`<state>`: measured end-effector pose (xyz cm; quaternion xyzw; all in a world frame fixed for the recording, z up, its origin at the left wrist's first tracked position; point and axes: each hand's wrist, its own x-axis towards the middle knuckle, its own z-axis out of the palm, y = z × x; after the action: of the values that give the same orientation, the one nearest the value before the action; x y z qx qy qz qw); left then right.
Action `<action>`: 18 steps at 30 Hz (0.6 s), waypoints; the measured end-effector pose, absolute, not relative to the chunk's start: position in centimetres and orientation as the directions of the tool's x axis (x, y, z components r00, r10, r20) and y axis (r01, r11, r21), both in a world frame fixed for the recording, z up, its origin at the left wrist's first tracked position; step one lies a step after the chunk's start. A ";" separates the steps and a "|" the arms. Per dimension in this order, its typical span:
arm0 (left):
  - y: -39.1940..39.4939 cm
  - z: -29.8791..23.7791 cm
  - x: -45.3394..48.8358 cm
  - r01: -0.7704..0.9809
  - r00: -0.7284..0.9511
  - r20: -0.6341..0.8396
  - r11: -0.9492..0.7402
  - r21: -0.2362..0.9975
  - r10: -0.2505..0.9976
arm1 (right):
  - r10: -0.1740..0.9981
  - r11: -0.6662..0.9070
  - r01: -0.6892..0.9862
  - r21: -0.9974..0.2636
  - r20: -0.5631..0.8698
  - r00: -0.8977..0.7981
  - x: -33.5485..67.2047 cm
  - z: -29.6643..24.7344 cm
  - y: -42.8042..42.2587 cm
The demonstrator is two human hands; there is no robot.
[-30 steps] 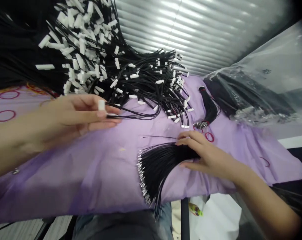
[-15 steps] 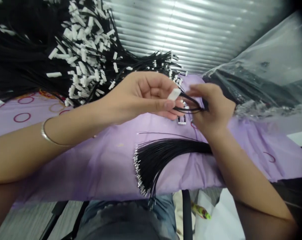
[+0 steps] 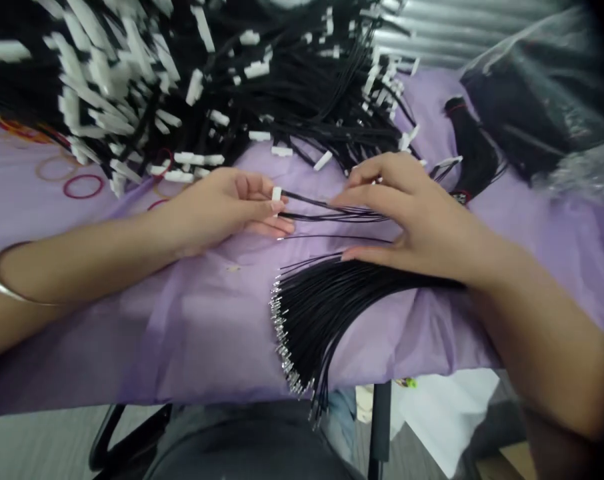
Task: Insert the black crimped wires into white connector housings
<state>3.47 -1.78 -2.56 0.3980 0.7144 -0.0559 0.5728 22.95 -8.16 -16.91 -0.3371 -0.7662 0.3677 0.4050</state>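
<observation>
My left hand [image 3: 237,203] pinches a small white plastic connector [image 3: 277,194] between thumb and fingers. Several black wires [image 3: 309,215] run from the connector to the right, passing under my right hand [image 3: 415,217]. That hand is open, thumb and fingers spread: its fingertips lie at the connector's wires, its thumb at the upper edge of a fanned bundle of loose black wires [image 3: 327,307]. Bare metal terminals [image 3: 282,333] tip the bundle's left ends. A single wire [image 3: 327,237] lies apart, just above the bundle.
A large heap of black cables with white connectors [image 3: 127,73] covers the back left. Red and orange rubber bands [image 3: 83,187] lie on the purple cloth [image 3: 197,353]. At right are a tied cable bundle [image 3: 469,150] and a clear plastic bag [image 3: 542,87] with dark contents.
My left hand has moved left and down with the connector. My right hand has released the looped wires, opened and come down over the bundle. The view has shifted closer to the table.
</observation>
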 end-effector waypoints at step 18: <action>-0.8 -2.7 2.9 0.539 0.091 -0.900 0.739 0.405 0.427 | 0.757 0.263 -0.109 -0.959 0.275 -0.593 20.3 -14.6 -10.0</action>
<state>2.91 -0.84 -2.69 0.3588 0.6729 -0.0432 0.6455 20.30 -10.01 -14.58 -0.2331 -0.6945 0.5604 0.3863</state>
